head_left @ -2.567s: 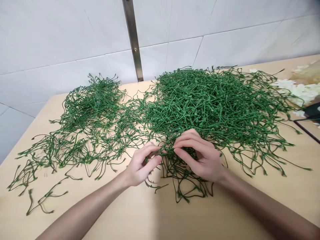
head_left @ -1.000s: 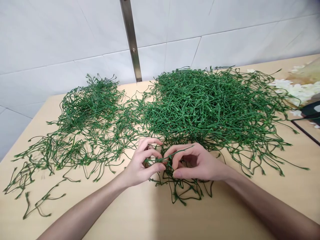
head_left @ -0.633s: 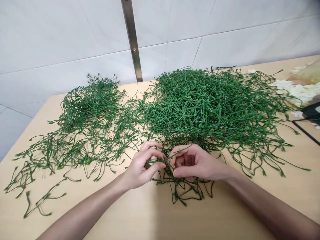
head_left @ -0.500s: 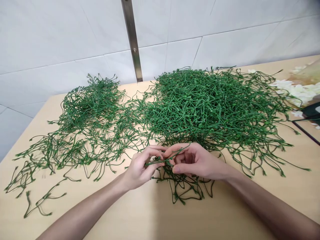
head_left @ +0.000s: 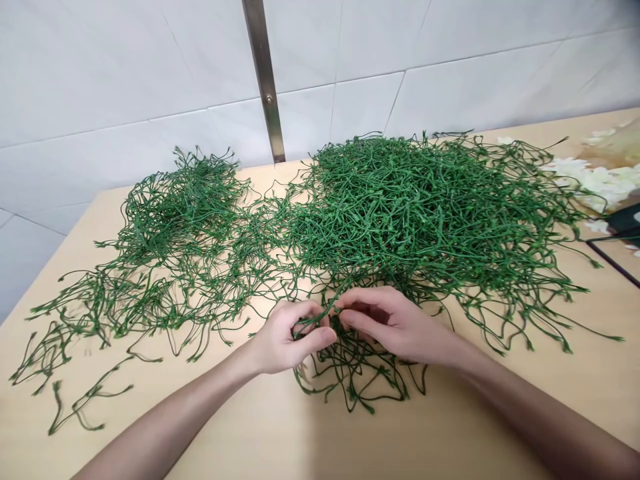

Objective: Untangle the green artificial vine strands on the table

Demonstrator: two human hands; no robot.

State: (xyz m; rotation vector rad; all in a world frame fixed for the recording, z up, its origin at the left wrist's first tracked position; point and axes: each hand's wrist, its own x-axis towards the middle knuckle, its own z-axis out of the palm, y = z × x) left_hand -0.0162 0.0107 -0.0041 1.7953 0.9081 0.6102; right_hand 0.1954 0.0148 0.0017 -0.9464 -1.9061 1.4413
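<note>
Thin green artificial stems with small budded tips lie in tangled heaps. My left hand (head_left: 295, 339) is closed around a green stem (head_left: 325, 312), which slants up from its fingers. My right hand (head_left: 387, 321) is closed beside it, thumb and forefinger pinched at the upper part of that stem. The hands are close together, just in front of a large pile of stems (head_left: 425, 200). Below them a small loose bunch of stems (head_left: 363, 373) hangs or lies over the table; its upper part is hidden by the fingers.
A smaller heap of stems (head_left: 180, 200) sits at the back left, with loose stems (head_left: 145, 307) scattered before it. White artificial flowers (head_left: 593, 180) and a black object (head_left: 625, 223) are at the right. Behind the wooden table (head_left: 240, 427) stands a tiled wall (head_left: 150, 73) with a metal strip (head_left: 264, 73).
The stem between my hands has turned from nearly level to a steeper slant. My left thumb has moved right, and my right fingers have drawn together. More stems show below the left hand.
</note>
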